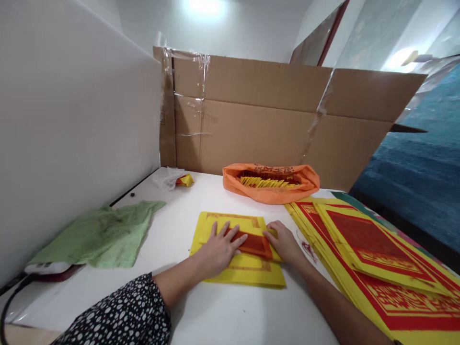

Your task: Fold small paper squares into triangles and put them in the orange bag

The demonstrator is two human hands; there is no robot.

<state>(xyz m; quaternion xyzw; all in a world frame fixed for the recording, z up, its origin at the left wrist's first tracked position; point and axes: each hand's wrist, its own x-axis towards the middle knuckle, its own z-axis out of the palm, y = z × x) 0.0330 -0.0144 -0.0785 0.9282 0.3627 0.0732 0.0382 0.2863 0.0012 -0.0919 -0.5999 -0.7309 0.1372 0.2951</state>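
A larger yellow paper sheet (244, 277) with a reddish printed border lies flat on the white table in front of me. On top of it is a smaller folded yellow paper (256, 245) with a red panel. My left hand (220, 249) presses down on the folded paper, fingers spread and flat. At the folded paper's right end, my right hand (283, 242) has its fingers bent around the edge, pinching it. The right fingertips are partly hidden.
Behind the sheets, an orange bag (269, 195) holds many folded yellow papers. Stacks of red-and-yellow printed paper (373, 239) lie at right. A green cloth (104, 235) covers a device at left. A clear plastic bag (168, 179) sits farther back. Cardboard (266, 110) stands behind the table.
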